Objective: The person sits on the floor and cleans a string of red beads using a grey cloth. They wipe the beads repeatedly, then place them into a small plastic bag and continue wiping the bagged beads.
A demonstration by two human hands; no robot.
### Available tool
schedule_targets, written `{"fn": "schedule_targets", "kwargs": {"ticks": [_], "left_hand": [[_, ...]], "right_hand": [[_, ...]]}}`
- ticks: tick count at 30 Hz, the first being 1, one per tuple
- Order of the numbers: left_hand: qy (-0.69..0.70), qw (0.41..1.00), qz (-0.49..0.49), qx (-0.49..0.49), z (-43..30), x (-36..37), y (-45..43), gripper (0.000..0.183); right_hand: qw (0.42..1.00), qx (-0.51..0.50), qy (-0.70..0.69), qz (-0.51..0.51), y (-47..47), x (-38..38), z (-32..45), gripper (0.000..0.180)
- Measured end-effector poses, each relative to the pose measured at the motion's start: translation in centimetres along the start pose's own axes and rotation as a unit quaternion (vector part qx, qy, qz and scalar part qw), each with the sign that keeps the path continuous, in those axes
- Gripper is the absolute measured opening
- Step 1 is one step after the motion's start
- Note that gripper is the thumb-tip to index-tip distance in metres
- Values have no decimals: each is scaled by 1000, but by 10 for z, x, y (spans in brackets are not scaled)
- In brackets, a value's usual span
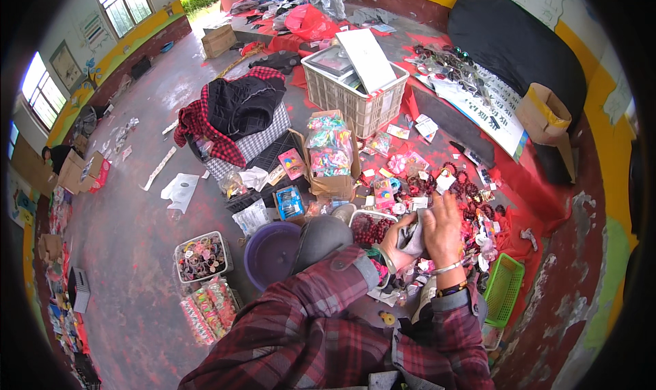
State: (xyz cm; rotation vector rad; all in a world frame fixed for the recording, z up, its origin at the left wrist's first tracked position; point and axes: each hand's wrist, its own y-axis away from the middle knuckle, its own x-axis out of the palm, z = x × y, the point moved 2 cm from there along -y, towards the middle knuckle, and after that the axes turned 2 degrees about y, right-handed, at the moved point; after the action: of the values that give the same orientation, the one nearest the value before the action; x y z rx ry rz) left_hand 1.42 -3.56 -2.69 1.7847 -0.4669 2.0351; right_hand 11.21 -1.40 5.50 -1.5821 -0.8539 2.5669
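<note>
A grey cloth (411, 239) lies between my two hands over a heap of small accessories. My left hand (398, 242) is closed around the cloth, its palm turned up. Against the cloth's right side rests my right hand (444, 227), back toward me and fingers stretched out together; its palm is hidden. Under my left hand stands a white basket (352, 217) of dark red bead bracelets (370, 228). More dark red beads (464, 187) and a white tag (445, 181) lie beyond my right fingertips.
A purple basin (271, 251) stands by my knee, with a white basket of hair ties (202, 257) to its left. At right is a green plastic basket (505, 290). Ahead stand a carton of colourful packets (332, 182) and a large beige crate (359, 111).
</note>
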Motion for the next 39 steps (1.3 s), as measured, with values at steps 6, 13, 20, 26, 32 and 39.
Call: {"fn": "schedule_targets", "kwargs": {"ticks": [6, 13, 20, 26, 32, 39], "left_hand": [[-48, 996, 37, 68, -17, -10, -7, 49], [-234, 966, 1, 115, 9, -14, 8, 40], [-85, 991, -35, 100, -8, 22, 1, 40], [-225, 953, 29, 201, -6, -4, 5, 44], [-82, 991, -81, 74, 11, 17, 0, 41], [-180, 962, 44, 202, -19, 27, -2, 41]], "right_hand": [[990, -39, -118, 60, 19, 21, 27, 45], [987, -94, -101, 81, 10, 16, 25, 48], [996, 5, -85, 18, 22, 22, 14, 56], [973, -125, -172, 95, 20, 11, 33, 46], [999, 8, 25, 33, 10, 11, 11, 53], [971, -89, -203, 92, 27, 22, 26, 51]]}}
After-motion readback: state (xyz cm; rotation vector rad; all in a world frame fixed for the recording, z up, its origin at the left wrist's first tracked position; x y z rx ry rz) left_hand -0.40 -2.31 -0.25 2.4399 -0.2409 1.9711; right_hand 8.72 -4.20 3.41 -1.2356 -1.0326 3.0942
